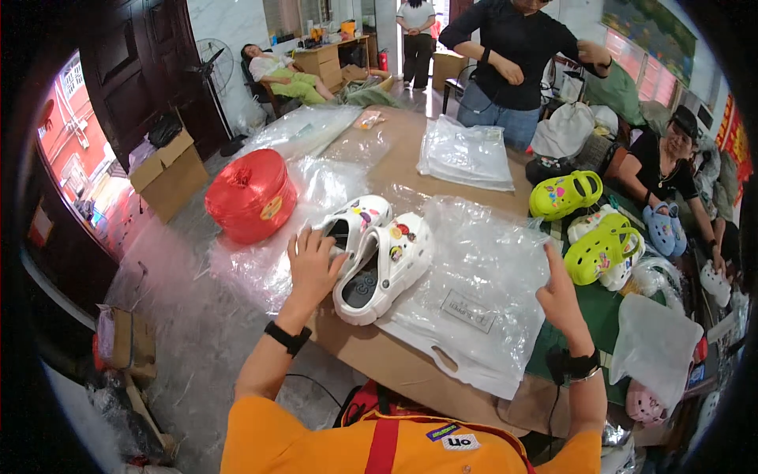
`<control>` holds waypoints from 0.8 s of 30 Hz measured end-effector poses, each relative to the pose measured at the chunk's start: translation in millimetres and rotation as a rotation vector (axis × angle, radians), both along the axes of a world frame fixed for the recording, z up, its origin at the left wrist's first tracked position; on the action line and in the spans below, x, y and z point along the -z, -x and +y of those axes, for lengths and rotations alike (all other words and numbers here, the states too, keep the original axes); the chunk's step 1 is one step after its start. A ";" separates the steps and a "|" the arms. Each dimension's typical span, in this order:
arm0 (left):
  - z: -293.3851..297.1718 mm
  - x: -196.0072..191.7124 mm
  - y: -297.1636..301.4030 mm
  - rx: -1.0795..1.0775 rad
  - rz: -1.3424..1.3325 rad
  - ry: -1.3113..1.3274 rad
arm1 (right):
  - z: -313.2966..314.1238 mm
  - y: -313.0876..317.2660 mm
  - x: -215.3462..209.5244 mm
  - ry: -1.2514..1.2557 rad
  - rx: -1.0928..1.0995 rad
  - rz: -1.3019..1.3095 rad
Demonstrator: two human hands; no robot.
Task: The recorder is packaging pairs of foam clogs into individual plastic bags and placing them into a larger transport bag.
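A pair of white clogs with colourful charms lies on the table, the nearer clog (385, 267) overlapping the farther clog (359, 215). My left hand (314, 265) is at their left side, fingers spread, its thumb by the heel strap of the nearer clog. To the right of the clogs a clear plastic bag (482, 276) with a cut-out handle lies flat. My right hand (562, 296) is at the bag's right edge, index finger stretched out; its other fingers are partly hidden. Whether it touches the bag I cannot tell.
A red wrapped bundle (251, 196) sits at the table's left edge. A stack of clear bags (466, 154) lies at the far side, near a standing person (505, 59). Lime clogs (604, 251) and a blue clog (665, 229) lie at right, near a seated person (671, 166).
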State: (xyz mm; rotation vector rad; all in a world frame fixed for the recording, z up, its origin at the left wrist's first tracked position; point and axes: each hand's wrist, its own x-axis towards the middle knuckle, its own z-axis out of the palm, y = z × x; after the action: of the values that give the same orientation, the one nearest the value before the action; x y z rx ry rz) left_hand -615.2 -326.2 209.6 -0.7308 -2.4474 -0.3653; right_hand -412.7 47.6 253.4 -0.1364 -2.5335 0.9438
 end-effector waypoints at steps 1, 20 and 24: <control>-4.6 5.6 0.9 0.015 -0.110 0.025 | 0.5 0.9 -0.2 -0.007 -0.001 -0.014; -3.1 9.3 -5.5 0.032 -0.069 0.129 | 0.6 7.4 -7.2 0.124 -0.005 -0.082; 31.5 13.9 9.1 0.003 -0.327 0.180 | -3.5 10.4 -0.4 -0.004 -0.074 0.043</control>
State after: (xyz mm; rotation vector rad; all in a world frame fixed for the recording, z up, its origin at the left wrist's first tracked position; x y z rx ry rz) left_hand -624.3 -294.7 195.7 -0.8020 -2.8162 -0.2866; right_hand -423.1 44.1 253.8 -0.0209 -2.5162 0.9599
